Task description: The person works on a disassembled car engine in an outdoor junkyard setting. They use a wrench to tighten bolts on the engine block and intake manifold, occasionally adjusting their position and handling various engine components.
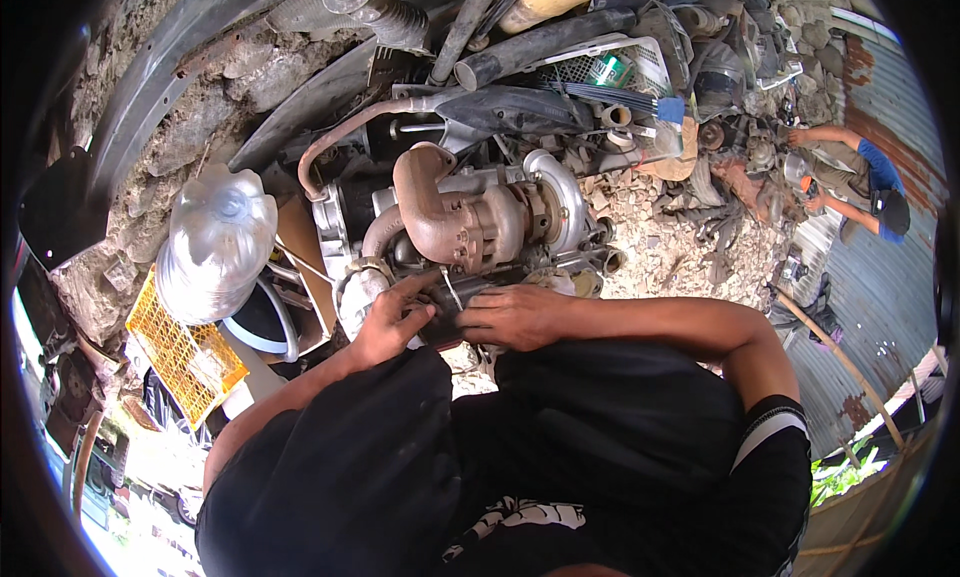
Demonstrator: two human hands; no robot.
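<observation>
An engine assembly with a rusty cast exhaust pipe (pixel 425 207) and a silver turbocharger housing (pixel 562 205) lies in front of me. Below them is a dark cylindrical part (pixel 442 315) crossed by a thin pale strip (pixel 449 287). My left hand (pixel 395 325) is at that part's left end, fingers bent and closed against it; what sits between them is hidden. My right hand (pixel 513 317) rests curled over the part's right side, gripping it. Pale cloth-like wrapping (pixel 355 295) sits beside my left hand.
At left are plastic bottles (pixel 215 242) and a yellow crate (pixel 180 347). Pipes (pixel 545 52), curved panels (pixel 140 97) and assorted scrap crowd the back. Another person (pixel 880 182) crouches at right by a corrugated metal sheet (pixel 860 317), above a leaning pole (pixel 840 362).
</observation>
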